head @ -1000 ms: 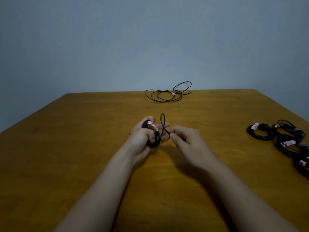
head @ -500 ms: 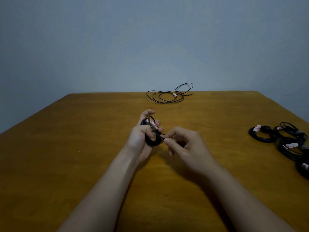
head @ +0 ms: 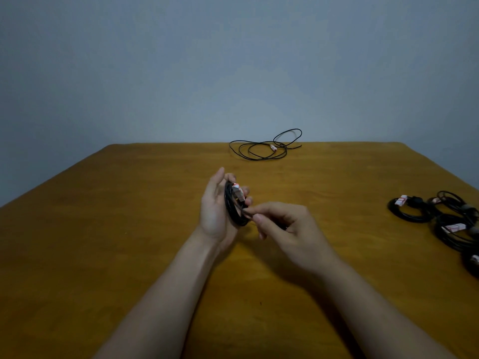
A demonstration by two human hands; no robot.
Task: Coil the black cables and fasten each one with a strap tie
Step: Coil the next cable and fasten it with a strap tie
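Left hand (head: 216, 211) grips coil (head: 234, 211) upright above mid counter (head: 103, 229), white-red tag (head: 238, 194) on top. Right hand (head: 290, 229) pinches the coil's loose end at its lower edge. Loose cable (head: 264, 149) at far edge. Done coils (head: 440, 218) lie at right.

Wooden table (head: 103, 255), orange-brown, bare grain seen throughout. Plain grey-blue wall (head: 233, 60) set directly behind table's far edge.
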